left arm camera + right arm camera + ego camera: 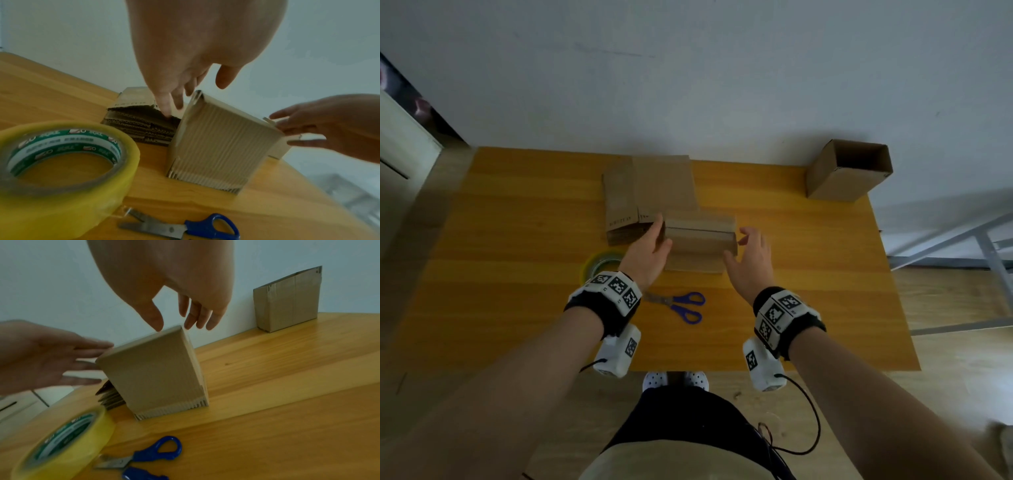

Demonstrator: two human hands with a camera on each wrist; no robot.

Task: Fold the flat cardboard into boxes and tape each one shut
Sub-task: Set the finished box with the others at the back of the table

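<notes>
A folded cardboard box (pixel 700 241) (pixel 222 142) (pixel 156 378) stands upright at the middle of the table, its top closed. My left hand (pixel 650 246) (pixel 185 78) (pixel 49 358) hovers at its left side with straight fingers. At the box's right side my right hand (pixel 750 253) (pixel 180 308) (pixel 320 129) is spread open, fingertips just off the top edge. Neither hand holds anything. A stack of flat cardboard (pixel 640 195) (pixel 139 120) lies behind and left of the box. A yellow tape roll (pixel 601 265) (pixel 61 162) (pixel 61 443) lies near my left wrist.
Blue-handled scissors (pixel 681 305) (pixel 185 227) (pixel 144 456) lie on the wooden table (pixel 517 291) in front of the box. An open-topped finished box (pixel 849 171) (pixel 287 300) stands at the back right corner against the wall. A metal frame (pixel 962 246) stands right of the table.
</notes>
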